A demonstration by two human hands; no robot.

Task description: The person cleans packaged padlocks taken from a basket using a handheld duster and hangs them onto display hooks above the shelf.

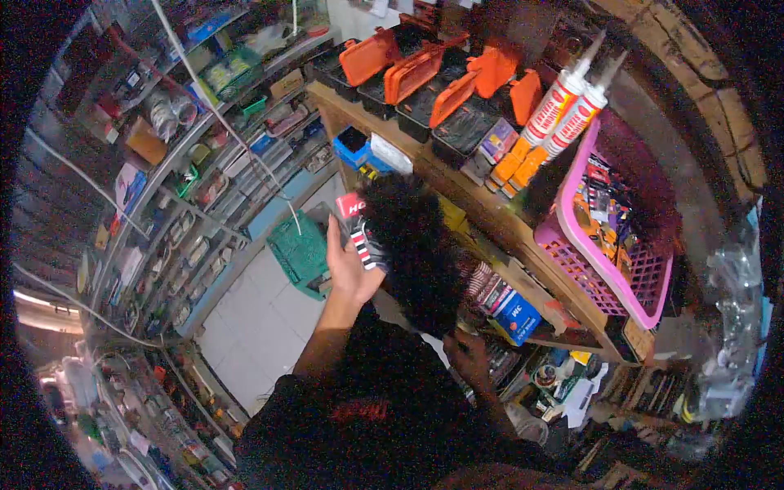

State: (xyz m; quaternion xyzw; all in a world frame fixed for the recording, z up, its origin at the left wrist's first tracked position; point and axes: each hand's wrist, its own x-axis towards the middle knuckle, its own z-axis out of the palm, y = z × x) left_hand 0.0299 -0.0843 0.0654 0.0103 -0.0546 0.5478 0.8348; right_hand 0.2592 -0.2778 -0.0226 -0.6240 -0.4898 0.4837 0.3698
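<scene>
My left hand [353,271], raised near the middle of the view, is closed around a package [352,206] with a red label and black-and-white stripes. Dark hair [412,249] hides the package's right side. Lower and to the right, in shadow, my right hand [468,357] has its fingers curled; what they hold, if anything, cannot be made out. Above and left of that hand is the dark hair, and beyond it a blue box [516,315] marked 3M lies on a lower shelf.
Black bins with orange lids [412,73] line the wooden shelf top [425,163]. Two white-and-orange tubes [563,110] stand beside a pink basket [581,237] of small packets. A green basket [302,245] sits over the tiled floor. Crowded shelves [184,237] curve along the left.
</scene>
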